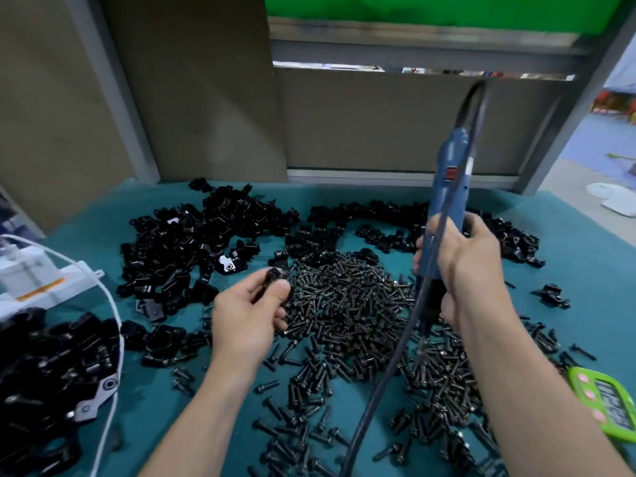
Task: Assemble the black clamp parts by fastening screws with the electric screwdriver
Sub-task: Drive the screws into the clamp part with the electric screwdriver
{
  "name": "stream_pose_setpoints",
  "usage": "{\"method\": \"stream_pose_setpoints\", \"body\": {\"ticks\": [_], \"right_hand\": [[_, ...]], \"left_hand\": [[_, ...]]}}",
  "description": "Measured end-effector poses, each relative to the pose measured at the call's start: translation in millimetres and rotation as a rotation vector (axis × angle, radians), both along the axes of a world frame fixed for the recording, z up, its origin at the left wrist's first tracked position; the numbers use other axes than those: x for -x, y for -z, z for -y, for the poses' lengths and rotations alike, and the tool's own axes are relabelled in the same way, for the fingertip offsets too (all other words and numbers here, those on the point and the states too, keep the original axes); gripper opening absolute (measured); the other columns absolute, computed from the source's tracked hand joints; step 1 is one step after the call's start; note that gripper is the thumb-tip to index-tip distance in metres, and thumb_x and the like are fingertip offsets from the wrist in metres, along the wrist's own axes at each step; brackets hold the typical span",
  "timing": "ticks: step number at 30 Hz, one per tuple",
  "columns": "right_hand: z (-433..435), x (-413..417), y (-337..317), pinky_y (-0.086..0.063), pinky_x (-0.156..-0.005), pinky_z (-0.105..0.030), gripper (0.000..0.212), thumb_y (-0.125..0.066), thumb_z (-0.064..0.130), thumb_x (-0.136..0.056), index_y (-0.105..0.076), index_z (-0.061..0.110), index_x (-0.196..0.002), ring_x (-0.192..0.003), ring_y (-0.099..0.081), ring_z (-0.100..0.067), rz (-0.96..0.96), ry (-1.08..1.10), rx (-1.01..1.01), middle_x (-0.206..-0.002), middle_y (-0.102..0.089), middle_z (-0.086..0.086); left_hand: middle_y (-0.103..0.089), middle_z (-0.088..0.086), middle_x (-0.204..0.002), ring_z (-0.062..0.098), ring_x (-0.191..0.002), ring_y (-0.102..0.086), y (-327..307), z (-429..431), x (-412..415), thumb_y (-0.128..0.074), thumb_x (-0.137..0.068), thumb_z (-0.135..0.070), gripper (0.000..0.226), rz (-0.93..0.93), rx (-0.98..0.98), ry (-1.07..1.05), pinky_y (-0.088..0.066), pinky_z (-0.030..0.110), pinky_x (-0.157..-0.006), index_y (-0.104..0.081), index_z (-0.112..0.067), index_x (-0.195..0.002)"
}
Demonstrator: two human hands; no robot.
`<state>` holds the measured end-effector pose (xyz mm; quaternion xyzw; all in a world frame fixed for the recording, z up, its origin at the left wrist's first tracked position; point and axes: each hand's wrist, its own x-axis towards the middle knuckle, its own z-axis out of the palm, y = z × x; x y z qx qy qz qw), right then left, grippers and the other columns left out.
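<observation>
Black clamp part (275,274) sits pinched between the thumb and fingertips of the left grip (246,311), lifted off the teal worktop (568,270) with its round end poking above the fingers. The left grip is closed on it.

Just to the right of that grip and partly beneath it lies a dense pile of black screws (344,297), which thins out toward the person into scattered single screws.

Across the pile, the right grip (464,263) is wrapped round the lower body of the blue electric screwdriver (447,191). The tool stands nearly upright, leaning slightly, with its dark nose below the grip and its bit pointing down at the screws. A dark cable (378,387) runs past the front of this grip and down to the near edge of the view.

Beyond the left grip, a heap of loose clamp pieces (192,242) covers the worktop, and more lie behind the right grip (378,215). Left of the left grip is another heap (51,373), crossed by a white cord (115,304). A green timer (609,404) lies right of the right forearm.
</observation>
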<state>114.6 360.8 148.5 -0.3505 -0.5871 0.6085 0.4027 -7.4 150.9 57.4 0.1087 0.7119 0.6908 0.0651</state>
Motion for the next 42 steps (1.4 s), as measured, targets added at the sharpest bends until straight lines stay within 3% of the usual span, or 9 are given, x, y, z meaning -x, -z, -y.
{"method": "stream_pose_setpoints", "body": {"ticks": [4, 8, 11, 17, 20, 22, 28, 37, 42], "right_hand": [[14, 9, 9, -0.052, -0.051, -0.031, 0.018, -0.063, 0.01, -0.089, -0.059, 0.013, -0.107, -0.052, -0.058, -0.017, -0.291, -0.136, 0.312, -0.065, -0.063, -0.003], [24, 22, 22, -0.051, -0.056, -0.031, 0.014, -0.055, 0.008, -0.093, -0.058, 0.01, -0.107, -0.052, -0.055, -0.02, -0.563, -0.141, 0.644, -0.067, -0.059, -0.007], [24, 30, 29, -0.053, -0.058, -0.031, 0.013, -0.054, 0.006, -0.092, -0.054, 0.011, -0.104, -0.053, -0.056, -0.021, -0.616, -0.126, 0.753, -0.071, -0.058, -0.008], [7, 38, 30, -0.051, -0.056, -0.027, 0.017, -0.055, 0.0, -0.087, -0.05, 0.011, -0.099, -0.051, -0.053, -0.017, -0.678, -0.029, 0.815, -0.067, -0.055, -0.004], [5, 39, 33, -0.051, -0.057, -0.027, 0.021, -0.056, -0.002, -0.086, -0.05, 0.011, -0.101, -0.053, -0.054, -0.017, -0.697, 0.008, 0.779, -0.068, -0.055, -0.003], [5, 39, 35, -0.05, -0.057, -0.028, 0.021, -0.056, -0.003, -0.086, -0.05, 0.011, -0.1, -0.052, -0.053, -0.017, -0.712, 0.028, 0.77, -0.068, -0.055, -0.003], [7, 39, 36, -0.05, -0.056, -0.027, 0.015, -0.056, -0.001, -0.087, -0.051, 0.01, -0.096, -0.051, -0.054, -0.017, -0.745, 0.036, 0.762, -0.066, -0.056, -0.003], [14, 42, 40, -0.049, -0.054, -0.026, 0.014, -0.052, -0.002, -0.09, -0.048, 0.01, -0.096, -0.052, -0.052, -0.016, -0.787, -0.009, 0.756, -0.065, -0.055, -0.003], [17, 42, 40, -0.047, -0.053, -0.026, 0.015, -0.051, -0.004, -0.087, -0.048, 0.01, -0.091, -0.051, -0.051, -0.016, -0.805, -0.002, 0.747, -0.063, -0.055, -0.003]], "left_hand": [[-0.076, -0.015, -0.078, 0.003, -0.057, -0.069, 0, -4, -15, -0.076, -0.094, -0.032, 0.047, -0.183, 0.365, 0.179, -0.055, 0.018, -0.057, -0.065, -0.031, -0.139], [-0.075, -0.006, -0.124, 0.02, -0.107, -0.073, -1, -2, -16, -0.075, -0.093, -0.043, 0.05, -0.234, 0.474, 0.219, -0.058, 0.044, -0.099, -0.063, -0.037, -0.141], [-0.073, -0.008, -0.128, 0.023, -0.112, -0.071, -4, -2, -16, -0.077, -0.092, -0.041, 0.049, -0.256, 0.485, 0.232, -0.054, 0.045, -0.105, -0.064, -0.037, -0.139], [-0.078, -0.011, -0.11, -0.002, -0.084, -0.07, 3, -3, -17, -0.079, -0.09, -0.039, 0.045, -0.293, 0.473, 0.23, -0.056, 0.019, -0.075, -0.068, -0.04, -0.133], [-0.077, -0.018, -0.088, 0.004, -0.066, -0.07, 5, -4, -18, -0.079, -0.09, -0.037, 0.044, -0.274, 0.409, 0.253, -0.055, 0.019, -0.061, -0.069, -0.039, -0.133], [-0.076, -0.018, -0.082, 0.015, -0.061, -0.071, 6, -6, -17, -0.079, -0.09, -0.035, 0.045, -0.249, 0.378, 0.254, -0.061, 0.033, -0.062, -0.068, -0.037, -0.134], [-0.075, -0.024, -0.082, 0.009, -0.059, -0.073, 9, -9, -21, -0.08, -0.091, -0.028, 0.046, -0.225, 0.313, 0.254, -0.058, 0.02, -0.06, -0.068, -0.03, -0.135], [-0.077, -0.019, -0.079, 0.013, -0.058, -0.075, 5, -9, -24, -0.08, -0.091, -0.019, 0.043, -0.138, 0.266, 0.275, -0.059, 0.021, -0.058, -0.07, -0.025, -0.132], [-0.076, -0.021, -0.079, 0.013, -0.06, -0.076, 4, -9, -25, -0.081, -0.09, -0.019, 0.039, -0.134, 0.243, 0.277, -0.063, 0.027, -0.062, -0.068, -0.048, -0.112]]}}
